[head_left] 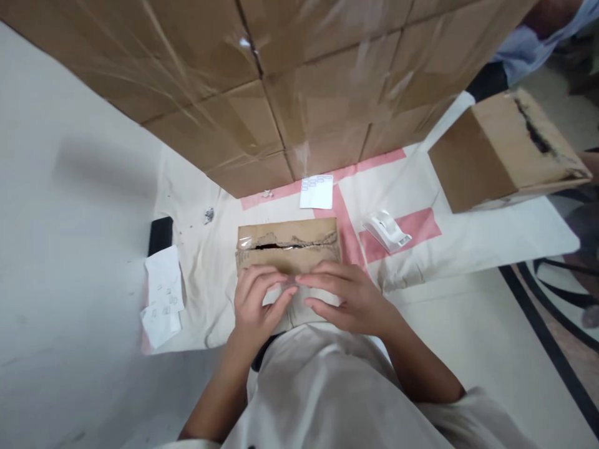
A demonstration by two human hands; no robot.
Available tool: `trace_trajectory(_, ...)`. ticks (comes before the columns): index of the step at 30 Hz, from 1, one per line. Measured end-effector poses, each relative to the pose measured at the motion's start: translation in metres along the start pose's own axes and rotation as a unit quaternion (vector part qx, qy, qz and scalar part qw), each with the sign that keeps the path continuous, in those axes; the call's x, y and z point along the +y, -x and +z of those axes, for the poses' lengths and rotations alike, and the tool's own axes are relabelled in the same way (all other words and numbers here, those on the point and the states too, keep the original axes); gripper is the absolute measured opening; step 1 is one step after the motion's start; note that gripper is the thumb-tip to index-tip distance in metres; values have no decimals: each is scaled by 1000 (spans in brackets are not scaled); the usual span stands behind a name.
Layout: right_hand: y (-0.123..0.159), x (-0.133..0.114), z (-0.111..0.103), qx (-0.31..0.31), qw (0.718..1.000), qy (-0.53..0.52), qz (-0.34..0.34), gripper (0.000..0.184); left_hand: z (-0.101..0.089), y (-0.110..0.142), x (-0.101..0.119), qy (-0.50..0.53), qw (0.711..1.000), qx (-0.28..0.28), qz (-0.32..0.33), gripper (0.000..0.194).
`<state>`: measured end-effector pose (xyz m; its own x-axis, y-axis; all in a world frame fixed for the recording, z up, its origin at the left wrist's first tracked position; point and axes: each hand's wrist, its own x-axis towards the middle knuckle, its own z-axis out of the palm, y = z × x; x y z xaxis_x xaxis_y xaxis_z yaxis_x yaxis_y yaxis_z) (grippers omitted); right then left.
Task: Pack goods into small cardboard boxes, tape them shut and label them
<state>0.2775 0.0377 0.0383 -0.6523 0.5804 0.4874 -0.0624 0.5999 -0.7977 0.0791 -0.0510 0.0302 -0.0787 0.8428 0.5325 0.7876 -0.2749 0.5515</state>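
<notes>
A small brown cardboard box (289, 244) with a torn taped seam along its top lies on the white cloth right in front of me. My left hand (255, 305) rests on its near side with fingers curled, thumb and fingertips pinching at something small and clear. My right hand (349, 298) lies beside it on the box, fingers stretched toward the left hand, fingertips meeting at the same spot (291, 282). What is pinched between them is too small to name.
A wall of stacked taped cartons (281, 81) rises behind. Another torn-open box (500, 153) sits at the right. A white tape dispenser (387, 229), a white label sheet (317, 191), paper slips (162, 296) and a black object (160, 235) lie on the cloth. Another person's sleeve (528, 50) shows top right.
</notes>
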Motion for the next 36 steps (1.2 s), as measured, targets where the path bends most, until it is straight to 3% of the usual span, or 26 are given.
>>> trace_trajectory(4,15,9,-1,6,998,-35,60,16,16,-3,9,-37,997,-47,45,22)
trace_trajectory(12,48,27,-13,52,989,-85,109,10,35,-9,11,-58,989,-100,95,34)
trace_trajectory(16,63,51,-10,149,973,-107,140,10,37,-19,6,-58,993,-44,92,30)
trace_trajectory(19,69,81,-1,253,945,-108,180,13,32,-24,-4,-67,996,41,40,21)
trace_trajectory(22,68,104,11,288,926,-113,217,15,24,-25,-13,-101,991,93,-7,24)
trace_trajectory(26,60,98,15,273,937,-124,179,16,17,-20,-17,-125,987,97,-26,27)
trace_trajectory(31,49,56,6,165,980,-100,55,22,17,-18,-6,-121,990,20,66,24)
trace_trajectory(34,44,41,3,111,992,-51,37,20,21,-19,1,-120,987,-20,104,33)
trace_trajectory(36,44,40,2,109,993,-34,25,15,23,-18,3,-120,986,-34,115,39)
